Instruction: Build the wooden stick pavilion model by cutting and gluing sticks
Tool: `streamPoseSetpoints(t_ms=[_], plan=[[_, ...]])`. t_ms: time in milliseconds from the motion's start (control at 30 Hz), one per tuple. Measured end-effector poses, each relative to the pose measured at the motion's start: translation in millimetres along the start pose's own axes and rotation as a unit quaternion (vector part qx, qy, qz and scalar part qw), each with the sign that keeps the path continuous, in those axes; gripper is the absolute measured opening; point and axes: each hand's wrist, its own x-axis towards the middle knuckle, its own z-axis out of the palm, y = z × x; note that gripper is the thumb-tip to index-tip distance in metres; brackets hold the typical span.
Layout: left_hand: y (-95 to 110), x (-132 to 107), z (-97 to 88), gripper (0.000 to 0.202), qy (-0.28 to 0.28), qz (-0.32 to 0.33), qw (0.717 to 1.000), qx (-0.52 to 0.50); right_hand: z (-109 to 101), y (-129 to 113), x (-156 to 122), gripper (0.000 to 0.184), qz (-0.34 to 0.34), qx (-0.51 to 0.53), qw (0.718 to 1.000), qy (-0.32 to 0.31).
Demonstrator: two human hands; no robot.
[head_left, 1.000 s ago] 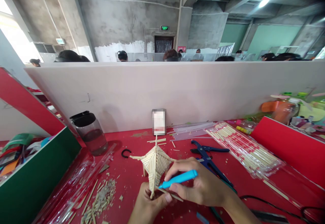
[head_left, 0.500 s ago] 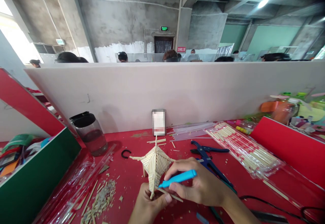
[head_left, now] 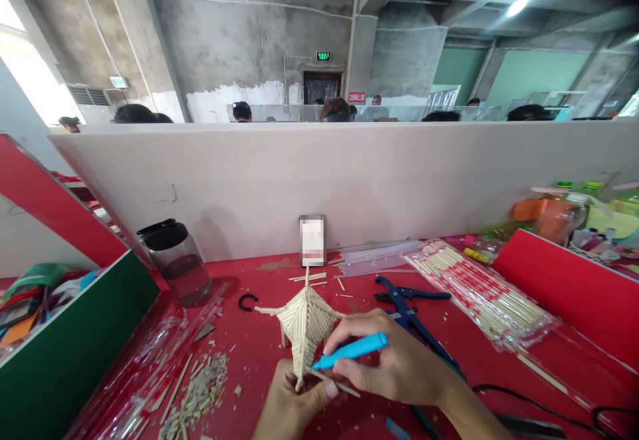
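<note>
Red tabletop [head_left: 234, 327], toward its near edge: my left hand [head_left: 294, 397] grips a stick pavilion [head_left: 303, 343] and loose stick [head_left: 350, 391], my right hand [head_left: 394, 363] a blue marker [head_left: 355, 351]. Roofing [head_left: 317, 315] looks nearly complete.

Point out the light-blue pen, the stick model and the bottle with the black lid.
Light-blue pen [head_left: 355, 351], head view: the middle of its barrel.
Stick model [head_left: 308, 323], head view: the middle of its sloping, slatted top.
Bottle [head_left: 180, 268], head view: its see-through side, below the black lid.
</note>
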Motion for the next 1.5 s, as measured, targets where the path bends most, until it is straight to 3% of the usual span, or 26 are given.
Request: streamPoseSetpoints(t_ms=[967,1333,1500], plan=[[-0.1,0.5,-1.7,0.036,-0.007,0.005,1.000,0.008,0.1,-0.4,-0.6,0.015,0.002,-0.002,1.000,0.000],[-3.3,-0.6,-2.9,0.041,0.018,0.005,1.000,0.010,-18.5,-5.9,-7.5,0.015,-0.026,-0.032,0.999,0.029],[-2.1,-3.3,-2.4,0.043,0.013,0.007,0.999,0.036,-34.3,-20.7,-14.9,0.017,-0.032,-0.034,0.999,-0.022]])
